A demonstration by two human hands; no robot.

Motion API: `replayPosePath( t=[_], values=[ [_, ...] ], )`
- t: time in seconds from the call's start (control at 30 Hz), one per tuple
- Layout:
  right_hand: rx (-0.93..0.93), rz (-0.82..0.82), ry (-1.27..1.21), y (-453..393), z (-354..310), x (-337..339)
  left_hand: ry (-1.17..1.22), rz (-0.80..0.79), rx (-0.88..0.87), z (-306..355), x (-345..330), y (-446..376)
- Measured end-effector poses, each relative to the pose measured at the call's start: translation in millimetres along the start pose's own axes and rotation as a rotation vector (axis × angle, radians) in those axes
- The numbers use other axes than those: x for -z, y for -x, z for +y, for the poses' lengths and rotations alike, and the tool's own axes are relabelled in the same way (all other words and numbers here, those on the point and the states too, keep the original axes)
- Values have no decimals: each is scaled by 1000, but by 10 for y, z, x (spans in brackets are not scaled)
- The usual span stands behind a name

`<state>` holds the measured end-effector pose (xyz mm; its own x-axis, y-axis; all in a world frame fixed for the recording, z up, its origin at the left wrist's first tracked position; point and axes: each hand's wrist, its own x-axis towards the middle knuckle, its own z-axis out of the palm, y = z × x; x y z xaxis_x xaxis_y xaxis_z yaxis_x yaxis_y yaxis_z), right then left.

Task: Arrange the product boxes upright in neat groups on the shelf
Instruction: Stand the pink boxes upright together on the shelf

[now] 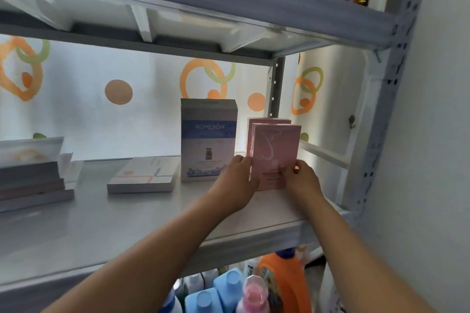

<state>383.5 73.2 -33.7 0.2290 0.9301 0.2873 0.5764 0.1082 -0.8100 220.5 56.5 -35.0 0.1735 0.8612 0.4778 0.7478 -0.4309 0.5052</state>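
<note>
**A:** While both hands sit on it, front pink box (pixel 276 152) stands upright at the right end of the shelf (pixel 127 221), base on the shelf surface. Left hand (pixel 235 184) on its left edge, right hand (pixel 301 179) on its lower right corner.

**B:** Grip state?

**A:** Left fingers curl around the box's left side, thumb at the edge. Right fingers (pixel 286 173) pinch the lower right corner. Both clamped on that box.

**B:** Neighbours?

**A:** Second pink box (pixel 267 121) directly behind it, also upright, only its top strip and left sliver visible. Contact between the two: cannot tell. Blue-and-white box (pixel 208 140) just to the left, upright, taller, a brand name in caps on the blue band, too blurred to read.

**B:** Rest of the shelf?

**A:** Flat white box (pixel 142 175) lying down left of the blue one. Stack of flat boxes (pixel 30 178) at the far left edge, one tilted on top.

**B:** Below?

**A:** Orange detergent bottle (pixel 282 279), blue-capped bottles (pixel 223 290), pink-capped bottle (pixel 254 295) on the lower level.
</note>
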Motion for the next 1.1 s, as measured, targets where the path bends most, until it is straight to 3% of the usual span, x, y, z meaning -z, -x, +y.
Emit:
replayPosePath(
  t=[0.27, 0.67, 1.1],
  values=[
    [43, 57, 96, -238, 235, -149, -27, 9, -45, -80, -281, -181],
    [64, 112, 116, -210, 197, -153, 74, 53, -40, -137, -277, -149],
    [54, 121, 98, -192, 192, -144, 10, 66, -25, -132, -271, -131]
  ],
)
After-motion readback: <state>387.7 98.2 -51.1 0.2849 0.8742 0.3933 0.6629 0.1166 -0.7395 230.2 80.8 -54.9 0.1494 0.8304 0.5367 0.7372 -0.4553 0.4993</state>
